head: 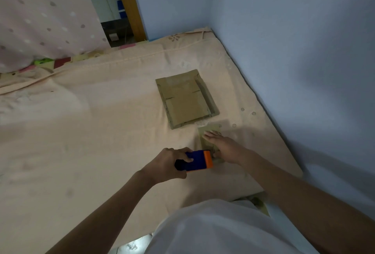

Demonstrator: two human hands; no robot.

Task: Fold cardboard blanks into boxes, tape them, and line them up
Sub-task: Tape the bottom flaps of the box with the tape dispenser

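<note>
A stack of flat brown cardboard blanks point(186, 99) lies on the peach bedsheet point(101, 131) near the wall corner. Just in front of it sits a small cardboard box point(205, 142), partly hidden under my right hand point(221, 146), which presses flat on its top with fingers straight. My left hand point(170, 164) grips a blue and orange tape dispenser point(196, 161), whose orange end is against the near edge of the box.
A blue wall point(284, 50) runs along the right side of the mattress and behind it. A polka-dot curtain point(44, 14) hangs at the back left beside a wooden door frame point(127, 3). My white shirt point(223, 229) fills the bottom of the view.
</note>
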